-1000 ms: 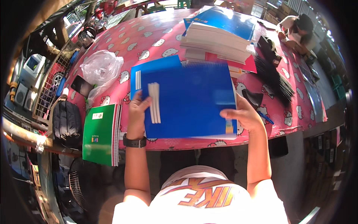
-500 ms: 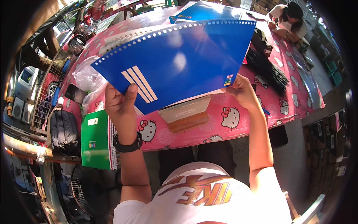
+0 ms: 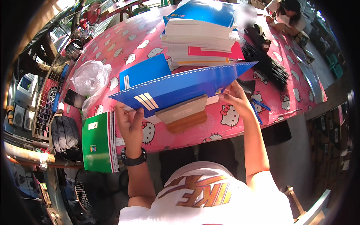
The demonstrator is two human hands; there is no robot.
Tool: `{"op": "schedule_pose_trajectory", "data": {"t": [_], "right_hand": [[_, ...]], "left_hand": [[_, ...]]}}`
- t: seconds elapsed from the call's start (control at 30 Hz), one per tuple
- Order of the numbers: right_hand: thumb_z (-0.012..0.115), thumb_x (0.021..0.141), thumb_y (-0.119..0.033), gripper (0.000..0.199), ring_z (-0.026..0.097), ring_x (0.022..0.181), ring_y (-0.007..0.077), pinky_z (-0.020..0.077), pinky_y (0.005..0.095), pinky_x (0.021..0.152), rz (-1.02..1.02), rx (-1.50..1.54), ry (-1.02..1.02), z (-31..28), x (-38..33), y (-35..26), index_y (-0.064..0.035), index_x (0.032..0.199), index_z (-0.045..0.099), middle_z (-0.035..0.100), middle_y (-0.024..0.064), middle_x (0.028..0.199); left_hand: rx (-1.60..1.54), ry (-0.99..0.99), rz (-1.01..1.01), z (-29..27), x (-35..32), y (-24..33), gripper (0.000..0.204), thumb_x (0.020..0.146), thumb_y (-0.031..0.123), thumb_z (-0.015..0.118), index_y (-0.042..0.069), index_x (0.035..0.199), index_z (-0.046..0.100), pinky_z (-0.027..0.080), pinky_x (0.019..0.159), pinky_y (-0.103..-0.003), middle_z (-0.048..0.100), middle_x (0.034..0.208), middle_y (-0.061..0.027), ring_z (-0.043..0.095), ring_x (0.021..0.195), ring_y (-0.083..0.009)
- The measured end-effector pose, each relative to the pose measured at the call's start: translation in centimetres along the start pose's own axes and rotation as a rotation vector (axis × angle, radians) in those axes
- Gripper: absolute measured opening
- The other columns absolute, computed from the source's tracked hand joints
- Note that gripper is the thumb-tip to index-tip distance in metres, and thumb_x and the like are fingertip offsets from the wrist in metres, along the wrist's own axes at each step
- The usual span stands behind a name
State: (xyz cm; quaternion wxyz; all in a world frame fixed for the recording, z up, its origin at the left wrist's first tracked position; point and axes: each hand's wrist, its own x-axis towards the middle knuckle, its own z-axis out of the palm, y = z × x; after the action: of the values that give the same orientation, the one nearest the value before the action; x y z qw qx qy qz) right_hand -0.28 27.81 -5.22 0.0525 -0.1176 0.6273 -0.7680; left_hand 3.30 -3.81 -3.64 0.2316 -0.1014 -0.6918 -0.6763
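A glossy blue punched cover (image 3: 176,87), with a row of holes along its far edge and three white bars, is held tilted over the table by both hands. My left hand (image 3: 131,126) pinches its lower left corner, thumb on top. At the lower right corner, my right hand (image 3: 237,99) is closed on it. White sheet edges show beneath the cover near both hands. Against its near edge stands a wooden block (image 3: 187,123) with a pale upper face. Behind lies another blue cover (image 3: 145,71), partly hidden.
A tall stack of punched white paper (image 3: 198,35) stands at the back, blue covers (image 3: 206,14) on top. Black binding coils (image 3: 268,69) and blue pens (image 3: 258,108) lie right. Left are a plastic bag (image 3: 92,77), phone (image 3: 75,98), black pouch (image 3: 65,137) and green notebooks (image 3: 96,140). A person (image 3: 287,18) sits far right.
Both hands have lowered the blue cover toward the table and tilted it flatter, bringing its near edge to the wooden block. The paper stack and second blue cover behind it are now visible.
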Motion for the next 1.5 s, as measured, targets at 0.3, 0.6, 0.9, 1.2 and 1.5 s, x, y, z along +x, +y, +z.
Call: {"op": "schedule_pose_trajectory", "data": {"t": [0.3, 0.6, 0.9, 1.2, 1.5], "right_hand": [[0.067, 0.079, -0.003, 0.054, 0.05, 0.104, 0.0152, 0.0398, 0.0304, 0.092, -0.226, -0.284, 0.191, 3.2, -0.2, 4.0, -0.0013, 0.125, 0.038, 0.053, 0.0076, 0.112], [0.054, 0.077, 0.005, 0.053, 0.055, 0.102, 0.0149, 0.0438, 0.0307, 0.089, -0.207, -0.273, 0.067, 0.7, -4.5, 3.0, 0.0003, 0.128, 0.042, 0.057, 0.0082, 0.113], [0.054, 0.078, 0.001, 0.019, 0.063, 0.074, 0.0137, 0.0476, 0.0277, 0.067, -0.191, -0.822, 0.616, -11.6, -0.6, 1.9, -0.0033, 0.092, 0.065, 0.068, 0.0059, 0.082], [0.066, 0.076, -0.023, 0.032, 0.051, 0.109, 0.0283, 0.0454, 0.0424, 0.091, 0.192, -1.576, 0.516, -21.2, 5.9, 4.0, -0.0161, 0.107, 0.063, 0.056, 0.0078, 0.11], [0.066, 0.075, -0.025, 0.028, 0.055, 0.106, 0.0268, 0.0463, 0.0445, 0.086, 0.31, -1.768, 0.467, -20.2, 7.0, 3.1, -0.0146, 0.101, 0.062, 0.059, 0.0065, 0.103]], "left_hand": [[-0.126, 0.106, -0.129, 0.3, 0.0, -5.6, 0.068, 0.072, 0.004, 0.065, 0.004, 0.134, 0.037, 0.038, 0.094, -0.033, 0.05, 0.118, -0.008, 0.049, 0.108, -0.0196], [0.157, 0.149, 0.237, -0.6, 4.3, 3.8, 0.035, 0.079, 0.006, 0.057, 0.002, 0.114, 0.057, 0.04, 0.087, -0.03, 0.054, 0.109, -0.0083, 0.049, 0.095, -0.0153], [-0.785, -1.338, 0.053, 3.9, 3.3, 14.5, 0.016, 0.075, 0.008, 0.064, 0.008, 0.086, 0.053, 0.038, 0.069, -0.032, 0.047, 0.085, -0.0065, 0.042, 0.073, -0.0181], [-0.812, -1.402, -0.036, 4.1, 3.2, 13.7, 0.014, 0.073, 0.009, 0.065, 0.007, 0.084, 0.056, 0.04, 0.066, -0.032, 0.05, 0.081, -0.0058, 0.045, 0.069, -0.0181], [-0.833, -1.4, -0.053, 3.0, 3.5, 13.6, 0.012, 0.072, 0.01, 0.065, 0.007, 0.081, 0.059, 0.041, 0.064, -0.031, 0.053, 0.076, -0.0051, 0.049, 0.065, -0.0181]]}}
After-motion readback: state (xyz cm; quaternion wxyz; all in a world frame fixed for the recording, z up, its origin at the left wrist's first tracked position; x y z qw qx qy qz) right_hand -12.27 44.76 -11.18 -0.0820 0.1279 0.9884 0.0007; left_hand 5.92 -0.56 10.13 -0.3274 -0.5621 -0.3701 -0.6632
